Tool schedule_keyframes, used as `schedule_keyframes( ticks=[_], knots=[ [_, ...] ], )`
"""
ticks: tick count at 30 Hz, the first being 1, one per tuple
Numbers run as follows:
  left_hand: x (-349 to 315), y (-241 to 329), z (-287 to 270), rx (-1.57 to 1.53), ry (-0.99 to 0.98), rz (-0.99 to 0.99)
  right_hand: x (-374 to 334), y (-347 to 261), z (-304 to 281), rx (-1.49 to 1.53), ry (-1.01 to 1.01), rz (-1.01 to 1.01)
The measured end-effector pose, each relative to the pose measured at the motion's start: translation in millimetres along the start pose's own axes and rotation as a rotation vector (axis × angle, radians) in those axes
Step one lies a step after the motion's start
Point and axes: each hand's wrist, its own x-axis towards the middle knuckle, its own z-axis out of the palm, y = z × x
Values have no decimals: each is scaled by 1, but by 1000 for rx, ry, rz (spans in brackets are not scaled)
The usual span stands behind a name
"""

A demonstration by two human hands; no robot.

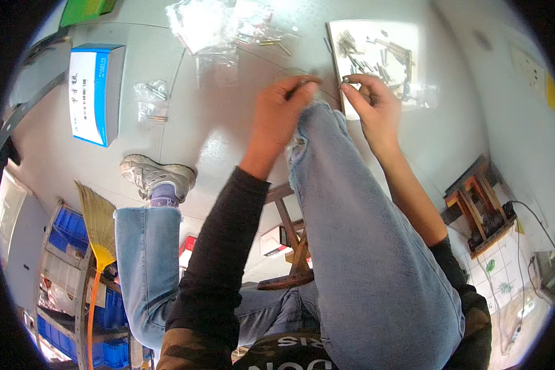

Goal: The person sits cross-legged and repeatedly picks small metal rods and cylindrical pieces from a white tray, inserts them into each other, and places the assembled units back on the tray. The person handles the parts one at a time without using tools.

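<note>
Above my raised knee, my left hand (pixel 280 114) is closed in a pinch, thumb against forefinger. Whatever lies between those fingertips is too small to make out. A little to its right, my right hand (pixel 376 111) pinches a small metal piece (pixel 346 80) between thumb and forefinger. The two hands are apart. Just beyond the right hand lies a white sheet or shallow tray (pixel 345 31) with several loose metal pins (pixel 401 54) scattered on it. Clear plastic bags (pixel 203 28) lie on the floor farther off, with a few thin metal pins (pixel 283 47) beside them.
On the left stands a blue and white box (pixel 92 92), with a small clear bag of metal parts (pixel 153 102) near it. A broom (pixel 98 228) leans by a shelf with blue bins (pixel 68 228). A wooden stool (pixel 475 197) and cables are at the right.
</note>
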Motion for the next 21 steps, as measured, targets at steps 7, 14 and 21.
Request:
schedule_keyframes(
  ticks=[7, 14, 21],
  knots=[
    [-3, 22, -6, -34, -10, 165, 2, -50, 10, 202, -114, -122],
    [-21, 33, -36, -375, -29, 101, 14, -12, 18, 937, -308, 628],
    [-53, 26, -49, -393, 55, 112, 10, -18, 23, 1139, -451, 765]
  ],
)
